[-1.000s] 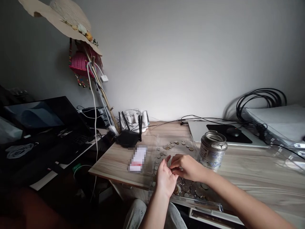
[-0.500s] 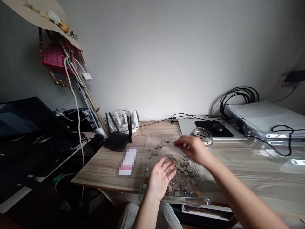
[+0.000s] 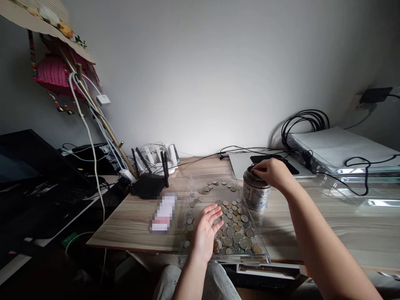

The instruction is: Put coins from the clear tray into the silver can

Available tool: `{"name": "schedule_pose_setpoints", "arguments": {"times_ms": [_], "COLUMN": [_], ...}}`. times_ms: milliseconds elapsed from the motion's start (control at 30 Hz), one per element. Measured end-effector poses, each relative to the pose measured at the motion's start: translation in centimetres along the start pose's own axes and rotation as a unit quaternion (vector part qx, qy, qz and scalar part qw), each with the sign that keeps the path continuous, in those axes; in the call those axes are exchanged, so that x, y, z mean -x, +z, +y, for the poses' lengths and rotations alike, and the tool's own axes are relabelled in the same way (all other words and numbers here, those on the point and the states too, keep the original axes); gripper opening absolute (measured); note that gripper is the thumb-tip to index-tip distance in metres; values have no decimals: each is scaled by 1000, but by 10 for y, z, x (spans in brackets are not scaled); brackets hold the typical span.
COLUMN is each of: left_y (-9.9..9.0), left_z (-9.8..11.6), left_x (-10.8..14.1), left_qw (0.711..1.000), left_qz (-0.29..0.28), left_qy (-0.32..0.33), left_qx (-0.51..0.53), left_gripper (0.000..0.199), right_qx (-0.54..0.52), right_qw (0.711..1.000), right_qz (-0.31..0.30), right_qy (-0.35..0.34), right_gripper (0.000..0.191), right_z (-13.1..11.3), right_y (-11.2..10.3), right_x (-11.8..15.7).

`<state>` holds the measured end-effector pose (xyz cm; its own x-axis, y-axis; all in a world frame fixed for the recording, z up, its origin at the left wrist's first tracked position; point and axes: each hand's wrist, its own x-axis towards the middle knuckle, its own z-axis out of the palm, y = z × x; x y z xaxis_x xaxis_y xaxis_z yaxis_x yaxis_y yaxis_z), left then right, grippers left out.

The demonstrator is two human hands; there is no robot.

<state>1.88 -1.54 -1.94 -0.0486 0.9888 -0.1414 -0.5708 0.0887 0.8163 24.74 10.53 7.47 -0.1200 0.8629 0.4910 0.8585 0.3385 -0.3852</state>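
Note:
A clear plastic tray (image 3: 261, 245) holds many loose silver and gold coins (image 3: 230, 231), scattered toward its far end and denser near its front. Over the tray's left half hovers my left hand (image 3: 206, 231), palm turned up, fingers spread, with nothing visible in it. Beyond the tray's right side stands a round tin (image 3: 256, 198) with a metal lid and a blue-and-white pattern. My right hand (image 3: 274, 173) is at the top of this tin, its thumb and fingers pinched at the lid. Whatever sits between those fingertips is hidden from me.
A black router (image 3: 149, 185) and a blurred paper slip (image 3: 164, 212) lie left of the tray. Behind the tin are a silver laptop (image 3: 239, 164) and a black mouse pad (image 3: 290, 166). Clear stacked boxes (image 3: 346, 146) and black cables (image 3: 308, 121) occupy the right. The desk's front edge is close.
My right hand has moved right, from above the tray's far part to the tin's lid. My left hand stays open over the tray. The whole view has shifted slightly.

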Motion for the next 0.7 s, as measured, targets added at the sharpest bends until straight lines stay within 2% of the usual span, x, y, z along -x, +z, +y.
{"name": "schedule_pose_setpoints", "arguments": {"times_ms": [67, 100, 133, 167, 200, 267, 333, 400, 500, 567, 633, 700], "left_y": [0, 0, 0, 1, 1, 2, 3, 2, -3, -7, -10, -12], "left_z": [1, 2, 2, 2, 2, 3, 7, 15, 31, 41, 46, 47], "left_x": [1, 2, 2, 1, 1, -2, -6, -10, -14, -14, -12, -10], "left_qw": [997, 994, 990, 985, 980, 965, 942, 898, 787, 718, 674, 653], "left_qz": [-1, -7, -19, -37, -57, -88, -108, -130, -216, -267, -291, -303], "left_qy": [29, 44, 53, 56, 51, 36, 30, 32, -2, -19, -14, -6], "left_qx": [-65, -97, -127, -157, -185, -244, -317, -419, -577, -643, -679, -694], "left_gripper": [24, 21, 20, 22, 23, 30, 41, 48, 40, 28, 23, 26], "right_qx": [-14, -32, -53, -72, -89, -98, -57, 15, 57, 28, 7, 8], "right_qw": [994, 988, 985, 985, 984, 968, 928, 882, 844, 824, 802, 790], "right_qz": [97, 129, 132, 102, 44, -124, -295, -412, -474, -500, -531, -545], "right_qy": [-55, -76, -96, -119, -145, -195, -221, -227, -246, -265, -274, -283], "right_gripper": [26, 28, 29, 28, 26, 20, 18, 32, 55, 59, 54, 47], "right_z": [-13, -20, -27, -34, -40, -50, -57, -64, -73, -77, -81, -82], "right_y": [-2, -2, -1, 2, 6, 20, 38, 55, 69, 71, 71, 70], "right_x": [7, 11, 14, 18, 22, 28, 35, 42, 52, 57, 60, 62]}}
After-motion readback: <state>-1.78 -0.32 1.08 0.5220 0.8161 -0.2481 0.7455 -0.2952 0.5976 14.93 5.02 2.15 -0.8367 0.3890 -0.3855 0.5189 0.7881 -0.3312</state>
